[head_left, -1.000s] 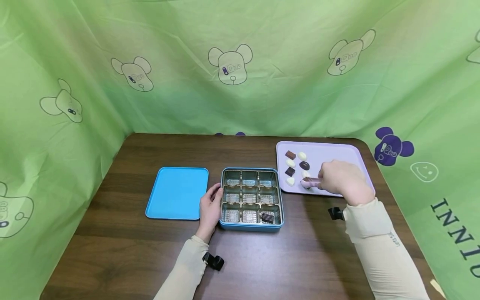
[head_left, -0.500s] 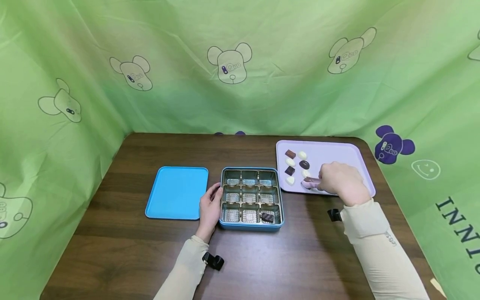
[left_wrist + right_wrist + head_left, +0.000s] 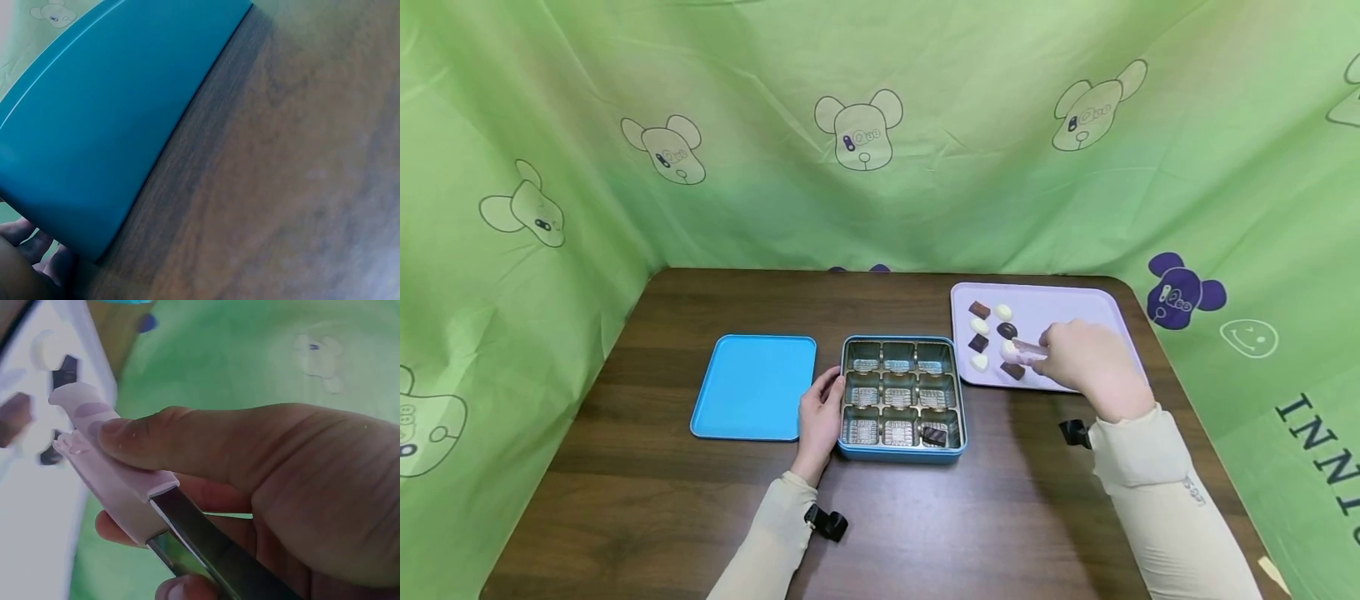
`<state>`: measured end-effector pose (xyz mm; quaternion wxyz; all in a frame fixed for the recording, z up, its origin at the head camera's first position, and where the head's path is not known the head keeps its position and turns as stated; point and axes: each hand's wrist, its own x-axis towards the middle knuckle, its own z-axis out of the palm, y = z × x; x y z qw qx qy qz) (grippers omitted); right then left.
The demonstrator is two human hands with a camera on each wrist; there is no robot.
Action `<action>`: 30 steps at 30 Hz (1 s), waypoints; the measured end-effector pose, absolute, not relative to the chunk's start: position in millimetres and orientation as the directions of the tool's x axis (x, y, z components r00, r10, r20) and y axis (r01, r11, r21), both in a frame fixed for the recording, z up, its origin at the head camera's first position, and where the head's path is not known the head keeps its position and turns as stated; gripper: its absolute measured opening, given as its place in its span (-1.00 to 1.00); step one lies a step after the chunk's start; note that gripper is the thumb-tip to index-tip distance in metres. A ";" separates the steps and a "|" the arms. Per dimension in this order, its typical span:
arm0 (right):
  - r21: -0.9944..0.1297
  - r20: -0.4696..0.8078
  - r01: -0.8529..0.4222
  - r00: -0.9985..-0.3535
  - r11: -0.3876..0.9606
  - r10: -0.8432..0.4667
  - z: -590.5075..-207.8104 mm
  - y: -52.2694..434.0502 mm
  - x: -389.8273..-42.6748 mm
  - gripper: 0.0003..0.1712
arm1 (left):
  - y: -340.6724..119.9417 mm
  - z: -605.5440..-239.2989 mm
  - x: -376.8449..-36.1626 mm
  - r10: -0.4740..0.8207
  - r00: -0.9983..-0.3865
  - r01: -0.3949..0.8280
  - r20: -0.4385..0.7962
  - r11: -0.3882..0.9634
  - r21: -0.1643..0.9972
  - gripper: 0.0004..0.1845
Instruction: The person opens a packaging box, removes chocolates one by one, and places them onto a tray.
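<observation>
My right hand [image 3: 1090,360] grips small metal tongs [image 3: 115,465] with pale pink tips, thumb on one arm and fingers on the other. In the head view the tips overlap a white chocolate [image 3: 1007,350] on the lilac tray [image 3: 1075,304]. A dark chocolate [image 3: 1012,370] lies just in front of them. With its fingers along the outer left wall, my left hand [image 3: 820,417] touches the blue tin [image 3: 901,456]. One striped dark chocolate [image 3: 934,436] sits in the tin's front right compartment. Several white and brown chocolates, among them a dark oval one [image 3: 1007,331], lie on the tray's left half.
A flat blue lid [image 3: 754,387] lies left of the tin on the brown wooden table [image 3: 895,533]. The tray's left edge stands close to the tin's back right corner. A green printed curtain [image 3: 760,208] surrounds the table's back and sides.
My right hand has shifted the tongs slightly back, from the front dark chocolate to the white one behind it. The dark piece now shows uncovered. My left hand and the tin have stayed put.
</observation>
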<state>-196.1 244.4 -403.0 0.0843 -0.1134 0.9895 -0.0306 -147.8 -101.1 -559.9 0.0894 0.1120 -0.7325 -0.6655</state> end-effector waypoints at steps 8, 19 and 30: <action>-0.057 -0.059 -0.322 -0.944 0.945 -0.326 -368.8 215.8 -169.7 -0.71 | -101.7 -560.2 -147.8 -0.278 -0.960 -0.049 -0.025 0.080 0.996 -0.63; -0.006 -0.063 -0.548 -0.834 0.836 -0.547 -364.1 170.1 -132.0 -0.89 | -100.5 -557.4 -149.6 -0.276 -0.960 -0.067 -0.049 0.059 0.996 -0.64; -0.017 -0.167 -0.585 -0.798 0.811 -0.579 -382.1 154.0 -120.9 -0.87 | -100.8 -559.2 -148.4 -0.278 -0.960 -0.047 -0.023 0.077 0.996 -0.63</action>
